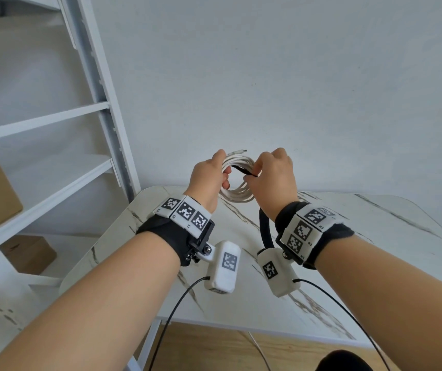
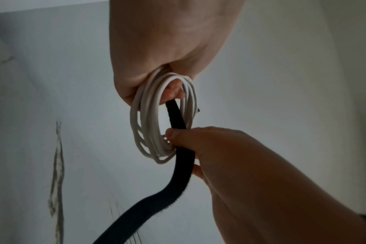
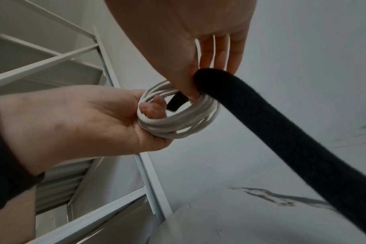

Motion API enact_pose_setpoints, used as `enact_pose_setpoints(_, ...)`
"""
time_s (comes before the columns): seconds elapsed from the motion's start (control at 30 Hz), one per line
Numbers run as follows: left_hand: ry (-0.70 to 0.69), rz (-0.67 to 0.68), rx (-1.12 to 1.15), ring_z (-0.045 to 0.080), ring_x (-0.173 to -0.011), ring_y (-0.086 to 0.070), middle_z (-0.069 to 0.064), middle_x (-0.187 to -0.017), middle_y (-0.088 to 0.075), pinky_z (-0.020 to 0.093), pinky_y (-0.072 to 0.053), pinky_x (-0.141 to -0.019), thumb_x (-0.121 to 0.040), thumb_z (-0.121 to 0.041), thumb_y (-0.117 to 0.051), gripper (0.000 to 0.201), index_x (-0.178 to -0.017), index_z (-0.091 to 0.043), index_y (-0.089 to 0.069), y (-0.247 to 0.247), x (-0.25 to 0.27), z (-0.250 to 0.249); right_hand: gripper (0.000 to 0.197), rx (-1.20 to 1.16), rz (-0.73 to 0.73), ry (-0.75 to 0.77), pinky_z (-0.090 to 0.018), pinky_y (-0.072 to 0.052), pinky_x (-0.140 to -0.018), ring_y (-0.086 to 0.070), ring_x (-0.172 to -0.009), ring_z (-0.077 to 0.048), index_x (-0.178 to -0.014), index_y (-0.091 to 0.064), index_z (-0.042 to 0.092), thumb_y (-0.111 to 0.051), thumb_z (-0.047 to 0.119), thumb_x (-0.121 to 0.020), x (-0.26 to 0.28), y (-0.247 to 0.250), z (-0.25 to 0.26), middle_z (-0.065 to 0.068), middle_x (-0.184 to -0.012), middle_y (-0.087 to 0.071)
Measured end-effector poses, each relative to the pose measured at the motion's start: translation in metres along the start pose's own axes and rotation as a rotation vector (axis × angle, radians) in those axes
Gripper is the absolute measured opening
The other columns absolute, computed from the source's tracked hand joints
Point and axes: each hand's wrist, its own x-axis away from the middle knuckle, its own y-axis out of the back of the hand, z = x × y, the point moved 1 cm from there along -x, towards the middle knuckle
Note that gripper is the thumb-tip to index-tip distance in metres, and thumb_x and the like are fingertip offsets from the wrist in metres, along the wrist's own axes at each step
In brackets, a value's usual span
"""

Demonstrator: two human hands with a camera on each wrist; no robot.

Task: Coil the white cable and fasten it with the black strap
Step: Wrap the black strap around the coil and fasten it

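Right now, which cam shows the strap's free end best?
Right wrist: the black strap shows its short end poking through the white cable coil. Left wrist shows the strap crossing the coil, tip against a finger. Head shows only a sliver.

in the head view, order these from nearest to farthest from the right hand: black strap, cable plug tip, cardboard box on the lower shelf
1. black strap: pinched in the right hand, at the coil of white cable.
2. cable plug tip: just up and left of that hand, sticking out above the coil.
3. cardboard box: far left, on the lower shelf beside the table.
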Motion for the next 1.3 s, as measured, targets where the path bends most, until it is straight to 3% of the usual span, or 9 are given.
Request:
enact_pose_setpoints(0.13,-0.003,0.045,-0.024,0.020,-0.048,-0.043,-0.001,-0.045,-0.043,0.036,-0.034,-0.067,-0.090,-0.036,-0.049,0.038,-0.064,-0.009,-0.053,-0.0017,0.0001,-0.0004,0.021,-0.175,0.008,-0.123,-0.029,-0.036,-0.064,-0.048,-0.073,-0.021,-0.094,-0.043,0.012,-0.061,0.009,-0.085,-0.0021,-0.0001,0.0003,-0.004,-0.099,-0.046)
enact_pose_setpoints(0.27,-0.025,0.088,-0.069,0.020,-0.048,-0.042,-0.001,-0.046,-0.041,0.035,-0.034,-0.069,-0.089,-0.036,-0.049,0.038,-0.063,-0.009,-0.052,-0.0046,0.0011,-0.0043,0.027,-0.256,0.049,-0.165,-0.031,-0.041,-0.065,-0.057,-0.080,-0.023,-0.117,-0.045,0.010,-0.054,0.013,-0.091,-0.0028,-0.0019,-0.0002,-0.005,-0.098,-0.060)
enact_pose_setpoints(0.43,-0.005,0.098,-0.126,0.021,-0.053,-0.042,-0.002,-0.042,-0.041,0.035,-0.034,-0.069,-0.091,-0.038,-0.046,0.040,-0.065,-0.009,-0.054,-0.0073,0.0005,-0.0017,0.012,-0.226,0.081,-0.154,-0.035,-0.040,-0.061,-0.054,-0.073,-0.026,-0.092,-0.053,0.006,-0.052,0.018,-0.092,-0.0017,-0.0041,-0.0034,-0.004,-0.078,-0.057)
enact_pose_setpoints(0.57,0.042,0.081,-0.110,0.025,-0.068,-0.040,0.000,-0.041,-0.045,0.036,-0.034,-0.070,-0.095,-0.031,-0.044,0.034,-0.084,-0.004,-0.059,-0.0061,-0.0041,0.0027,0.007,-0.363,0.057,-0.172,-0.033,-0.045,-0.064,-0.058,-0.074,-0.023,-0.091,-0.057,0.009,-0.053,0.014,-0.089,0.0001,-0.0055,-0.0030,-0.004,-0.080,-0.063)
enact_pose_setpoints(0.73,0.090,0.124,-0.048,0.021,-0.054,-0.042,-0.002,-0.037,-0.043,0.036,-0.036,-0.071,-0.095,-0.040,-0.045,0.042,-0.086,-0.004,-0.064,-0.0042,-0.0067,0.0044,0.007,-0.439,0.050,-0.190,-0.028,-0.045,-0.064,-0.063,-0.079,-0.023,-0.092,-0.059,0.010,-0.054,0.012,-0.088,-0.0031,-0.0063,-0.0041,-0.001,-0.080,-0.063)
enact_pose_setpoints(0.87,0.049,0.121,-0.058,0.023,-0.057,-0.037,-0.001,-0.039,-0.042,0.038,-0.030,-0.070,-0.092,-0.036,-0.047,0.036,-0.072,-0.008,-0.057,-0.0034,-0.0057,0.0030,0.006,-0.429,0.089,-0.184,-0.024,-0.041,-0.059,-0.062,-0.077,-0.021,-0.093,-0.058,0.012,-0.058,0.015,-0.087,-0.0052,-0.0063,-0.0061,-0.003,-0.082,-0.065)
enact_pose_setpoints(1.07,-0.068,0.151,-0.111,0.018,-0.052,-0.036,0.002,-0.054,-0.037,0.028,-0.029,-0.053,-0.091,-0.030,-0.050,0.024,-0.078,-0.010,-0.048,-0.0049,-0.0012,0.0016,0.013,-0.356,0.182,-0.169,-0.026,-0.040,-0.056,-0.054,-0.066,-0.018,-0.095,-0.058,0.008,-0.062,0.017,-0.085,-0.0066,-0.0049,-0.0087,-0.005,-0.081,-0.064)
enact_pose_setpoints(1.3,-0.077,0.177,-0.159,0.018,-0.052,-0.039,0.002,-0.051,-0.039,0.030,-0.029,-0.055,-0.090,-0.028,-0.049,0.032,-0.063,-0.012,-0.042,-0.0083,0.0015,0.0028,0.012,-0.333,0.191,-0.163,-0.023,-0.036,-0.054,-0.051,-0.060,-0.009,-0.096,-0.060,0.011,-0.063,0.016,-0.085,-0.0067,-0.0029,-0.0079,0.006,-0.070,-0.057)
